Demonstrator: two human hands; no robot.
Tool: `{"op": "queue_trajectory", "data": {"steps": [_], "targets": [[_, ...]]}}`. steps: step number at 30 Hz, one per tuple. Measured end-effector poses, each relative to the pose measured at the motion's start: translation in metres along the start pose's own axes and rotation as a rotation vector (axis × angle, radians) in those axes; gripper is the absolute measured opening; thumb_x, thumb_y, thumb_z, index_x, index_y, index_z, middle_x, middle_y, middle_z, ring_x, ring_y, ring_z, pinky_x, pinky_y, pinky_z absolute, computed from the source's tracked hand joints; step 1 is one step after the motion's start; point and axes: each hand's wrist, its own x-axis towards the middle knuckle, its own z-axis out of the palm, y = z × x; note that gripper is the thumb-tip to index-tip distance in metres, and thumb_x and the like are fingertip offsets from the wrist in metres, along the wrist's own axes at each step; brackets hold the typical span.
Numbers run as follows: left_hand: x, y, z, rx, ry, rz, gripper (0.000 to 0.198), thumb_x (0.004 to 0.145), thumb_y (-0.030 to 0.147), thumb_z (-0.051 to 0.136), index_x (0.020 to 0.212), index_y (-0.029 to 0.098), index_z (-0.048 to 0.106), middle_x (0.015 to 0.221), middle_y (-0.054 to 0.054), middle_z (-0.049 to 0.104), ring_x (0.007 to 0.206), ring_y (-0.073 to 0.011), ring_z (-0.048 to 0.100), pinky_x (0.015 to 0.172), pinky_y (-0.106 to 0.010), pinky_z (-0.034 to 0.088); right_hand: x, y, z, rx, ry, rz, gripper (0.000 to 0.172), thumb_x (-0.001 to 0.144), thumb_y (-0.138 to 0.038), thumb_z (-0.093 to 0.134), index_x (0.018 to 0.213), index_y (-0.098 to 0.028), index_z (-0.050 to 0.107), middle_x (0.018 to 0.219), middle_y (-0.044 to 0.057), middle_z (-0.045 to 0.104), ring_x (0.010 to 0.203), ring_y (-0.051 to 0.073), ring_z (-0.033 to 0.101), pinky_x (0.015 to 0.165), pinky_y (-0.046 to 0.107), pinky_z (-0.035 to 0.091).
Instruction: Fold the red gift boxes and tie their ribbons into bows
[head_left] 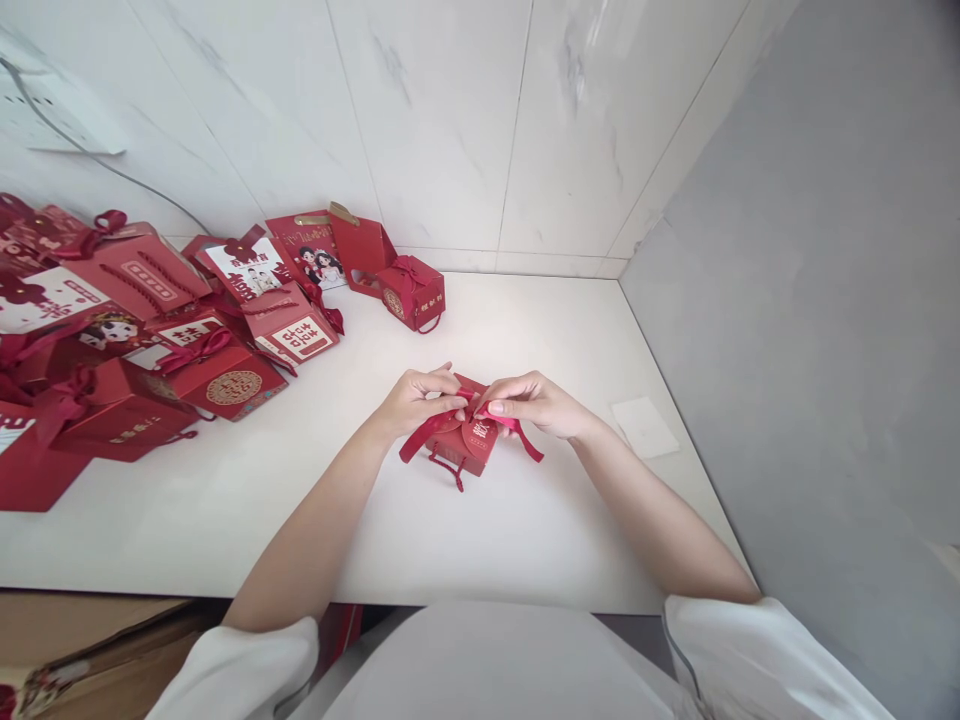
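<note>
White desk (555, 540), pretty smooth, right up against a marbled tile wall (442, 120), with a plain grey wall (817, 250) on the right. A small red box (456, 447) sits mid-desk, twisted cord handle (458, 481) drooping off its near side, insides hidden. Left hand (424, 397) and right hand (541, 402) are close together over it, both pinching a shiny red ribbon (420, 440) with loose tails. Off left there's a heap of red gift boxes (150, 405), several with bows.
</note>
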Motion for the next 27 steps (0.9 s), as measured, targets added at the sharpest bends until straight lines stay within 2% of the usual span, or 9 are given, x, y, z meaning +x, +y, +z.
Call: {"op": "queue_trajectory", "data": {"steps": [3, 6, 8, 11, 14, 17, 20, 23, 27], "targets": [[0.0, 0.0, -0.001, 0.06, -0.016, 0.01, 0.022, 0.082, 0.04, 0.071, 0.071, 0.021, 0.076, 0.07, -0.001, 0.071, 0.076, -0.0133, 0.065, 0.122, -0.045, 0.019, 0.0, -0.007, -0.001, -0.107, -0.012, 0.066, 0.03, 0.083, -0.045, 0.07, 0.082, -0.015, 0.073, 0.067, 0.001, 0.066, 0.051, 0.008, 0.051, 0.051, 0.023, 0.045], [0.0, 0.002, -0.002, 0.069, -0.011, 0.006, 0.023, 0.083, 0.038, 0.07, 0.069, 0.021, 0.075, 0.068, 0.0, 0.068, 0.074, -0.0122, 0.063, 0.121, -0.044, 0.02, 0.002, -0.011, -0.002, -0.129, 0.003, 0.111, 0.032, 0.083, -0.047, 0.07, 0.084, -0.014, 0.073, 0.064, -0.001, 0.062, 0.05, 0.008, 0.05, 0.049, 0.022, 0.045], [0.0, 0.005, -0.002, 0.031, -0.007, -0.023, 0.023, 0.084, 0.038, 0.069, 0.072, 0.02, 0.075, 0.071, -0.002, 0.069, 0.076, -0.014, 0.063, 0.116, -0.042, 0.031, 0.003, -0.01, -0.002, -0.109, 0.049, 0.101, 0.032, 0.082, -0.047, 0.071, 0.084, -0.015, 0.073, 0.066, 0.0, 0.063, 0.051, 0.008, 0.051, 0.05, 0.022, 0.046], [-0.002, 0.012, -0.003, -0.042, -0.032, -0.092, 0.023, 0.086, 0.039, 0.066, 0.084, 0.019, 0.077, 0.088, -0.007, 0.072, 0.091, -0.0192, 0.064, 0.096, -0.037, 0.047, 0.004, -0.008, -0.002, -0.047, 0.065, 0.055, 0.03, 0.082, -0.045, 0.072, 0.087, -0.016, 0.073, 0.067, -0.001, 0.062, 0.053, 0.008, 0.051, 0.054, 0.024, 0.048], [-0.003, 0.018, -0.003, -0.036, -0.063, -0.119, 0.023, 0.088, 0.037, 0.065, 0.096, 0.02, 0.077, 0.097, -0.008, 0.072, 0.1, -0.0205, 0.063, 0.093, -0.034, 0.047, 0.003, -0.005, -0.002, -0.024, 0.044, 0.028, 0.029, 0.083, -0.043, 0.071, 0.095, -0.017, 0.074, 0.077, 0.001, 0.064, 0.062, 0.01, 0.056, 0.059, 0.026, 0.051], [-0.003, 0.021, -0.002, -0.009, -0.058, -0.113, 0.024, 0.089, 0.036, 0.063, 0.1, 0.02, 0.076, 0.094, -0.007, 0.073, 0.097, -0.0201, 0.064, 0.094, -0.034, 0.046, 0.003, -0.002, -0.001, -0.098, 0.08, 0.003, 0.027, 0.085, -0.042, 0.069, 0.099, -0.02, 0.076, 0.094, 0.004, 0.066, 0.075, 0.013, 0.062, 0.066, 0.026, 0.053], [-0.004, 0.019, -0.001, 0.042, -0.036, -0.087, 0.025, 0.09, 0.036, 0.062, 0.101, 0.018, 0.075, 0.089, -0.007, 0.074, 0.097, -0.0206, 0.064, 0.095, -0.035, 0.045, 0.002, 0.002, -0.001, -0.128, 0.106, -0.044, 0.023, 0.087, -0.039, 0.067, 0.1, -0.023, 0.077, 0.099, 0.004, 0.066, 0.078, 0.012, 0.064, 0.07, 0.027, 0.054], [-0.005, 0.016, 0.0, 0.02, -0.025, -0.114, 0.024, 0.088, 0.036, 0.064, 0.103, 0.018, 0.07, 0.089, -0.007, 0.074, 0.095, -0.02, 0.066, 0.091, -0.035, 0.048, 0.003, 0.007, -0.001, -0.095, 0.106, -0.058, 0.021, 0.086, -0.037, 0.068, 0.098, -0.022, 0.077, 0.095, 0.004, 0.066, 0.075, 0.013, 0.065, 0.064, 0.026, 0.054], [-0.006, 0.016, 0.002, -0.081, -0.018, -0.186, 0.024, 0.086, 0.037, 0.067, 0.098, 0.017, 0.06, 0.089, -0.006, 0.072, 0.09, -0.0194, 0.069, 0.081, -0.033, 0.052, 0.004, 0.013, 0.0, -0.068, 0.177, -0.017, 0.023, 0.081, -0.039, 0.072, 0.092, -0.019, 0.076, 0.081, 0.004, 0.068, 0.069, 0.014, 0.066, 0.052, 0.022, 0.051]]}}
